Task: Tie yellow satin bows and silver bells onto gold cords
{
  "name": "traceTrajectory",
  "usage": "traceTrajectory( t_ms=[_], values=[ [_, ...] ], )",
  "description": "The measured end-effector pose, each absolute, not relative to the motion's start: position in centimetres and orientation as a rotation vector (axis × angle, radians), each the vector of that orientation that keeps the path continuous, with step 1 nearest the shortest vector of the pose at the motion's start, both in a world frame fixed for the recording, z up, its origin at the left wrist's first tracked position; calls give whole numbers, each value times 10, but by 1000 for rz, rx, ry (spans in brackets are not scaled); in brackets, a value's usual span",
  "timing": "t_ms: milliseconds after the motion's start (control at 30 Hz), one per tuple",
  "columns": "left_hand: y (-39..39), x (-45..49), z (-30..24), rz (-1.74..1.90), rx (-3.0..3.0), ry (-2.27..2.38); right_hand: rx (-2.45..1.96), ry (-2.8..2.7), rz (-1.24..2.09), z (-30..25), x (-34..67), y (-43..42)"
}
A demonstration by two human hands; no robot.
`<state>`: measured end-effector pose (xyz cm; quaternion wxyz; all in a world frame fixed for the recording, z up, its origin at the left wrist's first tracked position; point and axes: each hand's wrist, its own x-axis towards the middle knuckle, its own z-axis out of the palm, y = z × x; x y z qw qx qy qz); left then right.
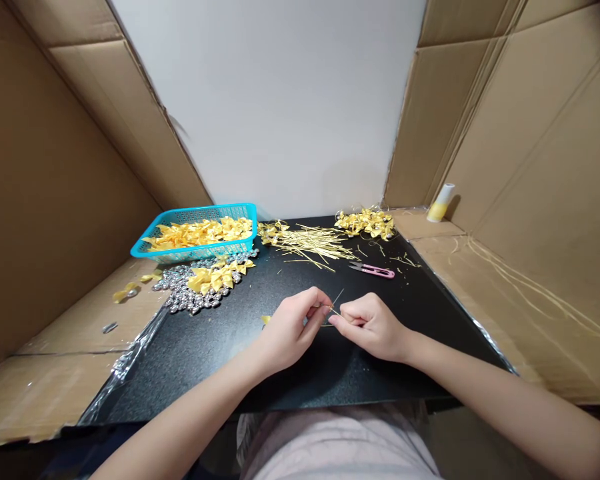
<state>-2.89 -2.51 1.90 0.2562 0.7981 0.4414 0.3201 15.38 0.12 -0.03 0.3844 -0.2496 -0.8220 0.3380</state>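
Note:
Both of my hands meet over the front middle of the black table, pinching a thin yellow cord between them. My left hand is closed, thumb and forefinger pressed on the cord, with a short end sticking up past the fingertips. A bit of yellow ribbon peeks out behind that hand; the rest of it is hidden. Closed in a fist with the thumb forward, my right hand grips the other part of the cord. Pink thread snips lie beyond my right hand.
A turquoise basket of yellow ribbon bows stands at back left, with silver beads before it. Cut yellow cords lie at the back, beside a pile of finished-looking bows. A thread spool stands right. Cardboard walls flank the table.

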Motion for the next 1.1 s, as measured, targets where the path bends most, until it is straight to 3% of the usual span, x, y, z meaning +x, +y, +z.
traceTrajectory(
  t_ms=[1100],
  values=[
    [-25, -19, 7, 974, 2143, 1458, -574, -2160, 685, -13, 150, 1]
  ],
)
